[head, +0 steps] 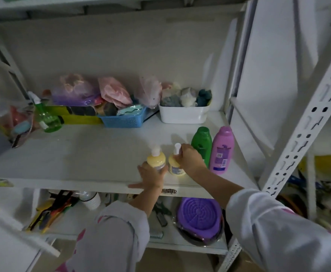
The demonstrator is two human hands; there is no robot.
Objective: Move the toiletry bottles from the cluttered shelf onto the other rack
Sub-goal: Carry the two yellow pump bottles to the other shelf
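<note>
Two yellow pump bottles stand side by side near the front edge of the white shelf (72,158). My left hand (151,176) wraps the lower body of the left yellow bottle (156,159). My right hand (189,158) grips the neck of the right yellow bottle (175,167), just under its white pump. To the right of them stand a green bottle (201,143) and a pink-purple bottle (222,151), both upright and untouched. A green spray bottle (47,119) stands far left among clutter.
At the back of the shelf sit a blue basket (124,119) and a white bin (183,114), both piled with bags and cloths. A perforated white rack post (305,124) rises at right. The lower shelf holds a purple strainer (199,216), combs and tools.
</note>
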